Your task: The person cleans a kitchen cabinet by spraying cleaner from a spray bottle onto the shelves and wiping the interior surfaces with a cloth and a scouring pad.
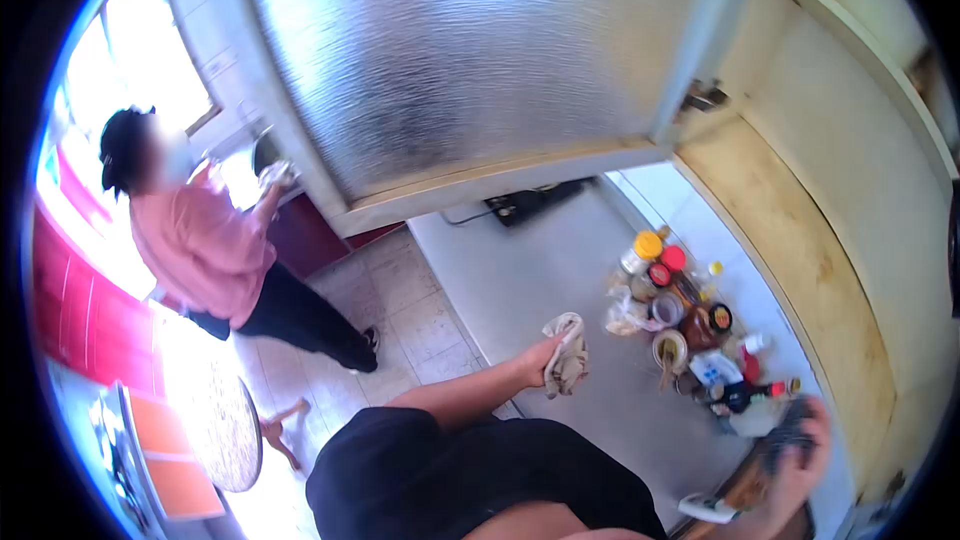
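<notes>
My left hand (538, 362) is closed around a crumpled pale cloth (567, 358), held above the grey countertop (500, 290). At the lower right, my right hand (812, 455) grips a dark object (790, 430); blur hides what kind it is. Close by stands a cluster of jars and bottles, among them a yellow-lidded jar (647, 246), a red-lidded jar (673, 259), an open jar (670, 349) with a utensil in it, and a dark bottle (738, 397).
An open cabinet door (480, 70) with frosted glass hangs over the counter, beside the cabinet's bottom shelf (800, 250). A black device (525, 203) with a cord lies at the back. On the left, a person in pink (205, 230) stands near a round table (225, 430).
</notes>
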`<state>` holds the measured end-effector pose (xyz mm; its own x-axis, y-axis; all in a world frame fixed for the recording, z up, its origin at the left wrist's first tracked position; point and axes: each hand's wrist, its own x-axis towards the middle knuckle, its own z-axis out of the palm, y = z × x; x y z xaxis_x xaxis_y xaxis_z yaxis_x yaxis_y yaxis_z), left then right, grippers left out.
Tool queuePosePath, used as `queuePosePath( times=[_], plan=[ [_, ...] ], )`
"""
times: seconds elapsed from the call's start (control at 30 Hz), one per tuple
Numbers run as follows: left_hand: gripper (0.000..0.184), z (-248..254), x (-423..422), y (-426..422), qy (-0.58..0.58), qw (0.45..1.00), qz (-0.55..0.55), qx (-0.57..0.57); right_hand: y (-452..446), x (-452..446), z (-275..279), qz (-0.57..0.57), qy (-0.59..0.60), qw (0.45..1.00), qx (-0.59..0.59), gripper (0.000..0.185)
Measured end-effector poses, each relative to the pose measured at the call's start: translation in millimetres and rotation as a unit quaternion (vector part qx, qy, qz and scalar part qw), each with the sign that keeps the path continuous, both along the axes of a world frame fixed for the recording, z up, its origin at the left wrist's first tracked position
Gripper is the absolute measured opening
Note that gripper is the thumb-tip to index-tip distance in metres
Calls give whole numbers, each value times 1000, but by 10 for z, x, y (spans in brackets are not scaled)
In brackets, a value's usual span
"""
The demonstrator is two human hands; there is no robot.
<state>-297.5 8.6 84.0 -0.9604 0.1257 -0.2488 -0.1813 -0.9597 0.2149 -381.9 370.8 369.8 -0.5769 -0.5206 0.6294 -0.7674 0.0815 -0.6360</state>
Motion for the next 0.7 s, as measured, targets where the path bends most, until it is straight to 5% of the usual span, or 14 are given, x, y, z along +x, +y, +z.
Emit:
queuePosePath(
  times=[0.07, 0.17, 0.27, 0.47, 0.57, 0.7],
  plan=[
    [34, 73, 35, 39, -2, 999, 16, -34, 285, -425, 325, -202, 74, 976, 28, 41],
    [36, 97, 112, -31, 11, 998, 41, -38, 278, -879, 658, -334, 101, 931, 106, 51],
    [37, 96, 164, -100, 16, 998, 54, -38, 707, -1617, 476, -418, 184, 840, 294, 55],
    [34, -89, 244, -175, -33, 996, 78, -37, 821, -2006, 378, -522, 217, 692, 449, 60],
    [34, -129, 252, -200, -33, 996, 70, -41, 759, -1966, 408, -402, 80, 819, 403, 56],
    [33, -328, 226, -219, -64, 994, 89, -31, 670, -1817, 568, -365, 76, 853, 366, 49]
  ],
)
